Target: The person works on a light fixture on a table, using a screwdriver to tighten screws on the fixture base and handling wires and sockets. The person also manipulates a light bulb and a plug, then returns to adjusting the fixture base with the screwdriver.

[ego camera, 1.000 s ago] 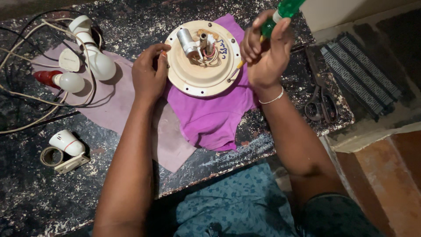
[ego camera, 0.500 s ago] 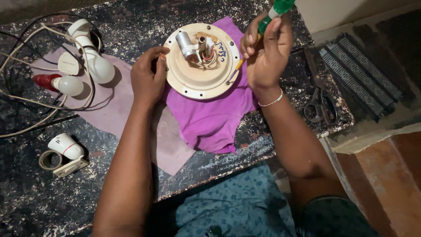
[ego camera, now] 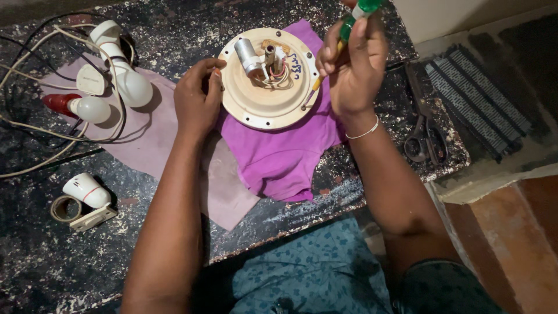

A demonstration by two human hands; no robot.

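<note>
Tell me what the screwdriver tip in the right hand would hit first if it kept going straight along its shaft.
The right hand holds a green-handled screwdriver angled down-left. Its tip sits at the round cream plate, near the rim, so it would likely meet that plate first; whether it already touches is unclear.

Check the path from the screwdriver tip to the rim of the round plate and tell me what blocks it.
Nothing visible blocks it. The right hand holds the green-handled screwdriver, and its tip sits at the right rim of the cream round plate. The wires and metal cylinder lie nearer the plate's middle. The left hand grips the opposite rim.
</note>
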